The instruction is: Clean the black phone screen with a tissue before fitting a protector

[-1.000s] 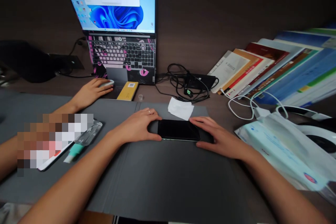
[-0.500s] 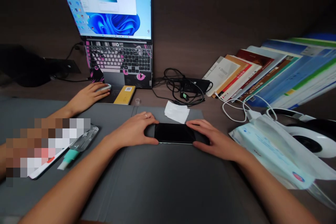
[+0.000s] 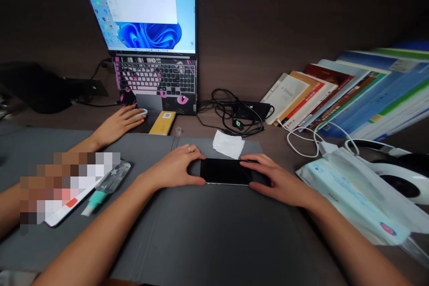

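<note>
A black smartphone (image 3: 224,171) with a dark screen lies lengthwise across the grey desk mat, between my two hands. My left hand (image 3: 176,167) grips its left end, thumb at the near edge and fingers at the far edge; a ring shows on one finger. At the opposite end, my right hand (image 3: 278,181) holds the phone the same way, thumb below and fingertips above. Just behind the phone is a folded white tissue (image 3: 228,144), apart from both hands.
Another person's hand (image 3: 117,126) rests on a mouse (image 3: 140,112) by the laptop (image 3: 156,80). Left are a clear case (image 3: 114,176) and a partly blurred white item. Cables (image 3: 234,111), leaning books (image 3: 331,94), a blue pack (image 3: 348,196) and headphones (image 3: 398,185) line the right.
The whole view has shifted slightly, so everything appears a little further right. A small box on the laptop screen has vanished. My hands keep the same grip on the smartphone.
</note>
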`<state>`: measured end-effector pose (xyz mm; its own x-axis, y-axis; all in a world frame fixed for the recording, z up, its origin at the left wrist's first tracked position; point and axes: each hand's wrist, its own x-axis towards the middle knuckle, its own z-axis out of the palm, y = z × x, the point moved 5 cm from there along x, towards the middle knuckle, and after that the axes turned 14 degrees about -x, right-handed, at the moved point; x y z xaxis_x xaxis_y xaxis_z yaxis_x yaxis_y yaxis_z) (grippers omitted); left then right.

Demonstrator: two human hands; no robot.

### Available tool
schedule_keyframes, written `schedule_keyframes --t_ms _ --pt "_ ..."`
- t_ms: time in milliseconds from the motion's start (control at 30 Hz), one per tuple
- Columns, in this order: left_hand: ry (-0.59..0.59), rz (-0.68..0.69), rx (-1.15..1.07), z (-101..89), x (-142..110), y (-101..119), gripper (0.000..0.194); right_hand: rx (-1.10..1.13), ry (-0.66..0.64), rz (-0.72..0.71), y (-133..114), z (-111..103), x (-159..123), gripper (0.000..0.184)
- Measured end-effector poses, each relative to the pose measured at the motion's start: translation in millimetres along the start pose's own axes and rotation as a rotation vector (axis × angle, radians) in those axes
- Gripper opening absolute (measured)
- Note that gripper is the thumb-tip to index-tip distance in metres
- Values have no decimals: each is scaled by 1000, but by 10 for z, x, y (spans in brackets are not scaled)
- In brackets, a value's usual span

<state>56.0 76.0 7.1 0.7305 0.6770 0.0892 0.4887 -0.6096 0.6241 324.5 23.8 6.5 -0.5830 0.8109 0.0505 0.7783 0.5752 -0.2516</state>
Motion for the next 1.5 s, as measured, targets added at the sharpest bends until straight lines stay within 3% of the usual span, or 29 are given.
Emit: schedule_keyframes --t_ms 667,933,1100,1300,1500 --pt "6 30 29 10 -4 9 57 37 4 14 63 26 14 49" --pt "27 26 50 6 11 8 57 55 15 20 42 -9 14 28" --pt "45 23 56 -5 18 4 58 30 -16 39 25 -20 4 28" --pt "50 23 54 9 26 -16 60 -136 -63 15 -191 -124 79 31" --pt "64 32 59 1 25 -4 58 -210 -94 -74 -573 -188 437 37"
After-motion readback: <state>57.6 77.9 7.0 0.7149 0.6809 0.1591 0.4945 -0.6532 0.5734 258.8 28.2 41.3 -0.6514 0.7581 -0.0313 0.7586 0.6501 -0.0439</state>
